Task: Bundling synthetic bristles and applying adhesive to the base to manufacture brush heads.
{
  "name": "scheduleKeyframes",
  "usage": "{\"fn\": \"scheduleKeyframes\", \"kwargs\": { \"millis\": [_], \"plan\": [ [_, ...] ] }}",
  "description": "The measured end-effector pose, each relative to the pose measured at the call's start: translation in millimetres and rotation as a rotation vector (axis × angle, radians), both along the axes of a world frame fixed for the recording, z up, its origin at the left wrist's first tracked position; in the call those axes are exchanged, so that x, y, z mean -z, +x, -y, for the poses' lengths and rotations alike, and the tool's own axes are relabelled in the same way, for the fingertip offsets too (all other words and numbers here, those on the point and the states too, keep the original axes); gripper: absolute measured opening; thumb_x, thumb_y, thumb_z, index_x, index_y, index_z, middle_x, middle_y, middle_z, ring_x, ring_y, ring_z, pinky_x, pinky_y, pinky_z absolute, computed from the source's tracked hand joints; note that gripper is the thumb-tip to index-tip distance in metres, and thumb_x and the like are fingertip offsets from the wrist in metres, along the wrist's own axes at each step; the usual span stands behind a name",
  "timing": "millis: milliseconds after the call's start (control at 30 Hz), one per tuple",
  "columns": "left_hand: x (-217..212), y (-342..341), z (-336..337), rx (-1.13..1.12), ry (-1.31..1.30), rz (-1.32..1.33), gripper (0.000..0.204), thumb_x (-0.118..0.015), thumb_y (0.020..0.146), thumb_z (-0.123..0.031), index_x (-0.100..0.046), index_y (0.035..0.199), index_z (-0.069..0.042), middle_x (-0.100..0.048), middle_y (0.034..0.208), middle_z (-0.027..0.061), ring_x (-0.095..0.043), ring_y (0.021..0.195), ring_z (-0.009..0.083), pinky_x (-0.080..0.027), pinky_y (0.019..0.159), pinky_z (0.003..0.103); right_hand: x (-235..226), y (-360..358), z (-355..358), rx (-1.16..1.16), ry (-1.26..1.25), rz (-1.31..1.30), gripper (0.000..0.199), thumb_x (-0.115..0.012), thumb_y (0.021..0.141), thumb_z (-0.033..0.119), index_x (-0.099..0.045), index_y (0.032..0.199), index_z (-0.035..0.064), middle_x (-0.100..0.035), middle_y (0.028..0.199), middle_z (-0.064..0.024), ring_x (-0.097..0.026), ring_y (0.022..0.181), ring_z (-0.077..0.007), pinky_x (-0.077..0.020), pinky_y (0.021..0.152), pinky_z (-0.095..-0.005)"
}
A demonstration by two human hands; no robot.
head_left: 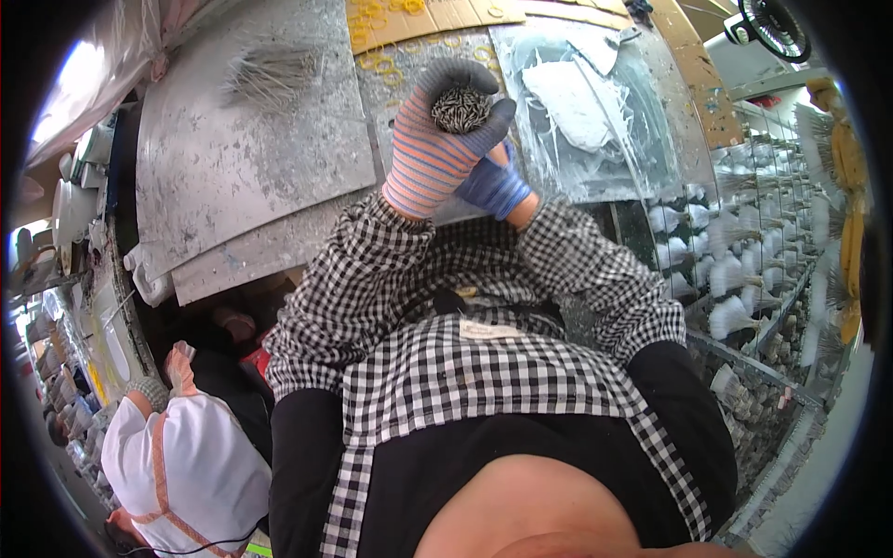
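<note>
Here your left hand (437, 139), in a striped orange-and-grey glove with dark fingertips, is curled closed around a tight bundle of thin grey sticks (461, 109), seen end-on so that only the cut tips show inside the ring of thumb and fingers. Your right hand (495, 181), in a blue glove, sits just behind and below the left wrist, mostly hidden by it; whether its fingers are open or closed cannot be told, nor whether it touches the bundle. Both forearms wear black-and-white checked sleeves (372, 270) that meet above a matching checked apron over a black top. The bundle is held up above the grey, paint-flecked work table (233, 177), not resting on it. On the far left part of that table lies a loose fan of similar grey sticks (270, 74). Beyond your hands, yellow rubber bands (386, 60) lie scattered on a strip of brown cardboard (446, 14) and on the table beside it. To the right of the hands a clear plastic sheet (595, 112) is smeared with a white paste (577, 102). Farther right, a wire rack (763, 232) holds rows of white-tipped brush heads. At lower left, well apart from you, another person in a white cap (181, 465) bends over separate work.
</note>
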State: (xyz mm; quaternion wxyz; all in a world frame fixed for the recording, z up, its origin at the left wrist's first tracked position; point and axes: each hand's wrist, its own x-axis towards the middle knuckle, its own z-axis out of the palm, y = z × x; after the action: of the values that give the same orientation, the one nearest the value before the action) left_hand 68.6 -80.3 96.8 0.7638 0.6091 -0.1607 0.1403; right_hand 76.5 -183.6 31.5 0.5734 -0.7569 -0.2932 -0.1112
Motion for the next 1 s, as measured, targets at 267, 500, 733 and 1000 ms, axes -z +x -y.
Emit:
{"fn": "scheduleKeyframes", "kwargs": {
  "millis": [267,500,733,1000],
  "plan": [
    [-78.7,18.4,-22.6,0.103,0.434,0.466,0.042,-0.082,0.079,-0.017,-0.064,0.116,-0.011,-0.067,0.102,0.0032,-0.066,0.092,0.0156,-0.056,0.086,0.032,-36.8,20.1,22.8,-0.113,-0.618,0.015,0.035,-0.070,0.084,0.027,-0.068,0.109,0.0028,-0.071,0.099,-0.0141,-0.068,0.092,-0.0305,-0.0554,0.083,-0.0384],
    [-81.0,31.7,-11.7,0.204,1.676,0.437,0.033,-0.066,0.090,-0.039,-0.068,0.116,-0.018,-0.068,0.106,0.0082,-0.068,0.096,0.0267,-0.057,0.083,0.037,-8.3,22.3,26.2,-0.127,-0.654,-0.142,0.070,-0.074,0.088,0.041,-0.045,0.143,0.0081,-0.055,0.140,-0.0139,-0.058,0.121,-0.0290,-0.0482,0.104,-0.0391],
    [-106.8,36.7,-15.0,0.205,1.608,0.612,0.028,-0.070,0.085,-0.022,-0.068,0.111,-0.009,-0.067,0.099,0.0096,-0.067,0.091,0.0268,-0.056,0.081,0.038,-7.3,31.8,30.0,-0.144,-0.675,-0.272,0.068,-0.072,0.088,0.048,-0.050,0.142,0.0109,-0.052,0.143,-0.0108,-0.048,0.133,-0.0254,-0.0415,0.111,-0.0411],
    [-65.8,27.5,-32.6,0.050,1.442,0.672,0.021,-0.067,0.083,-0.022,-0.069,0.102,-0.013,-0.065,0.090,0.0061,-0.066,0.085,0.0280,-0.054,0.072,0.039,29.7,35.0,13.5,-0.098,-0.508,0.040,0.060,-0.075,0.086,0.040,-0.058,0.132,0.0056,-0.062,0.127,-0.0124,-0.056,0.122,-0.0264,-0.0457,0.105,-0.0397]
  ]
}}
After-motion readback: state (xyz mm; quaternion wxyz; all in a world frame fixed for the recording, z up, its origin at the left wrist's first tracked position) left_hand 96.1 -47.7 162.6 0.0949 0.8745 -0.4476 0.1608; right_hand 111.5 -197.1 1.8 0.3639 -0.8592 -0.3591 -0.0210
